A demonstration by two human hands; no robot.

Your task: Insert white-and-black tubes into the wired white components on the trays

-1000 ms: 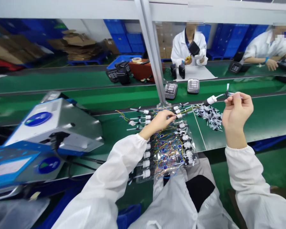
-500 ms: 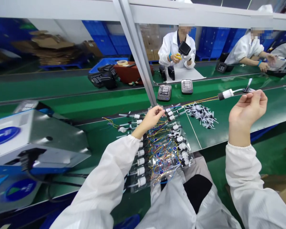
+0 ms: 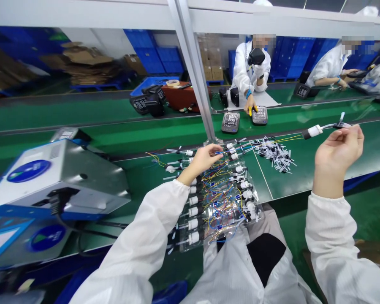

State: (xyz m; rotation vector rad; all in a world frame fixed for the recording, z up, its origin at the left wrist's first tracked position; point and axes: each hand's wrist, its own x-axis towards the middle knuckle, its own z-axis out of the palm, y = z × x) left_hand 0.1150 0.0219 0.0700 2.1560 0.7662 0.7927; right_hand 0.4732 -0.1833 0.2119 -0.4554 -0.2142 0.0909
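My right hand [image 3: 340,147] pinches the tube end of a white and black cylindrical part [image 3: 313,131], held up over the bench at the right. Yellow wires [image 3: 286,139] stretch from that part leftwards to the wired assemblies. My left hand [image 3: 205,159] has its fingers closed on thin wires at the top of the tray, though the fingertips partly hide them. Below it, a clear plastic tray [image 3: 258,210] carries several wired assemblies with white cylinders and small blue boards. Between my hands lies a pile of short tubes with black clips [image 3: 274,154].
A metal post [image 3: 198,76] rises behind the tray. Metal-cased equipment [image 3: 91,177] with cables stands at the left. Two display units [image 3: 230,122] are on the green line, where a co-worker's hand [image 3: 251,104] touches the right one. Another person sits farther right.
The view has shifted, so the scene sits farther right. The co-worker across has reached down to a display unit. Both my hands keep their holds; my left fingers have moved slightly at the wires.
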